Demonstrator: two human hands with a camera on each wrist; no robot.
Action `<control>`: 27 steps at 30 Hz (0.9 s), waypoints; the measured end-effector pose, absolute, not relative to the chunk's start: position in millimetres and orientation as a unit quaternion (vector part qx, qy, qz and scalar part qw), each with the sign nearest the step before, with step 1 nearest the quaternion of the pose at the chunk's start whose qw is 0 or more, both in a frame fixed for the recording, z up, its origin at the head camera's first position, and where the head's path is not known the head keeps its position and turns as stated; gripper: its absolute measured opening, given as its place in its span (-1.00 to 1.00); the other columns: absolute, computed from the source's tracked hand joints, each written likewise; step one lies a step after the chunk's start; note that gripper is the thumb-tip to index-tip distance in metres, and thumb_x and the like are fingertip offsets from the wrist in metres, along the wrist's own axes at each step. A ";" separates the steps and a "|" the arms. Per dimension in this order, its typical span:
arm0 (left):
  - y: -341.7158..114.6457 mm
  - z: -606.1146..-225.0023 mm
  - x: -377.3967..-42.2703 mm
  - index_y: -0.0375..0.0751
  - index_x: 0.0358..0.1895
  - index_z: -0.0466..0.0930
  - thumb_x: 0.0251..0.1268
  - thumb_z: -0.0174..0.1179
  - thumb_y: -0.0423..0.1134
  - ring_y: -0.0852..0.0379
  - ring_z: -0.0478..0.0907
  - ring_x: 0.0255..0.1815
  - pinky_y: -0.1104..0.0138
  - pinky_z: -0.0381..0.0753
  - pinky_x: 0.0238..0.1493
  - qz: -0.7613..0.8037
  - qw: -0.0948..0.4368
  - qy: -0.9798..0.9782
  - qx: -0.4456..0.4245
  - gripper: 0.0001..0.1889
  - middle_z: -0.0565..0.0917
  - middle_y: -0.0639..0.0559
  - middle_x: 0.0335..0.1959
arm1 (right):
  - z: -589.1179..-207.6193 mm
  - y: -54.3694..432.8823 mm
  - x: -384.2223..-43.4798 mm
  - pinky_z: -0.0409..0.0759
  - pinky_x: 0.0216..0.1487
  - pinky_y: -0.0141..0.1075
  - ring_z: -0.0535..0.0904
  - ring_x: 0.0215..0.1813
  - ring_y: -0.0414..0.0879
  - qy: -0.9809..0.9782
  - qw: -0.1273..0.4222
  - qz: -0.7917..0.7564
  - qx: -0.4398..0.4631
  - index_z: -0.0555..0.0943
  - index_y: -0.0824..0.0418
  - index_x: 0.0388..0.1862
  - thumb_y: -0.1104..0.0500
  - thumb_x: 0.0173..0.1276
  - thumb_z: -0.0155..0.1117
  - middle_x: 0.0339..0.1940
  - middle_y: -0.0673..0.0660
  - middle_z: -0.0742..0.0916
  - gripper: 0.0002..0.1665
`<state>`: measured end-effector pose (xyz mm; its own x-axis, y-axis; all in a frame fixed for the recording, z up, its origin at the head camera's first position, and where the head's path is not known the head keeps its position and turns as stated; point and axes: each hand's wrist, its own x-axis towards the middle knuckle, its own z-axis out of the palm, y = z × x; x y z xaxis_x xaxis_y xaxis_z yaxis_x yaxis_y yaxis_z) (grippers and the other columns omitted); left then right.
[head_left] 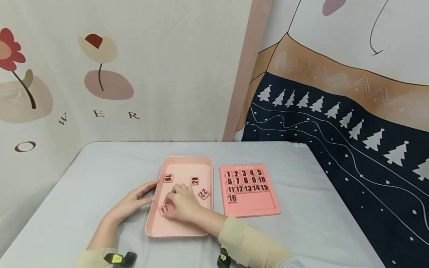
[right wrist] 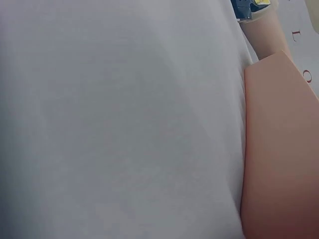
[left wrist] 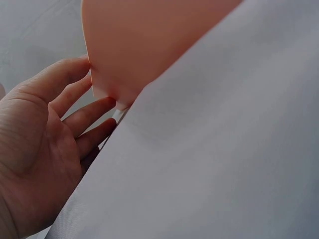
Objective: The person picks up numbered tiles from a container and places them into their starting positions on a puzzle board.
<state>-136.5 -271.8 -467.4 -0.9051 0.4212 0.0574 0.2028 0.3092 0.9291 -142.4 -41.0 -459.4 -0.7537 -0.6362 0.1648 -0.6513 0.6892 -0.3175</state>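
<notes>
Two hands (head_left: 130, 202) (head_left: 184, 204): left touching the pink tray (head_left: 181, 167), right pinching tile 17 (head_left: 163, 209).

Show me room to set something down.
White cloth is bare right of the square pink number board and behind the rectangular pale-pink tray. The board has room right of pink tile 16. Crowded: the tray, with loose numbered tiles and the right hand; the left hand borders it.

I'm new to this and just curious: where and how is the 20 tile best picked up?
Probably from above, pinching the left and right edges of the 20 tile: it looks flat, with bare floor of the pink tray on both sides, while the right hand crowds its near edge.
</notes>
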 end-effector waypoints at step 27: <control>-269.3 -467.9 -135.6 -0.37 0.42 0.18 0.35 0.15 -0.34 0.49 0.15 0.30 0.65 0.08 0.22 0.559 0.094 0.801 0.191 -0.39 0.22 -0.30 0.42 | -427.0 19.6 -151.1 0.25 0.05 -0.27 0.25 -0.10 -0.21 -0.887 0.091 0.267 0.366 0.64 -0.05 -0.38 -0.23 -0.09 0.55 -0.19 -0.12 0.41 -0.60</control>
<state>-135.6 -269.3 -467.9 -0.9089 0.4122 0.0627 0.2013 0.3019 0.9318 -151.1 19.6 -427.0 -0.7152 -0.6007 0.3572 -0.6981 0.5887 -0.4076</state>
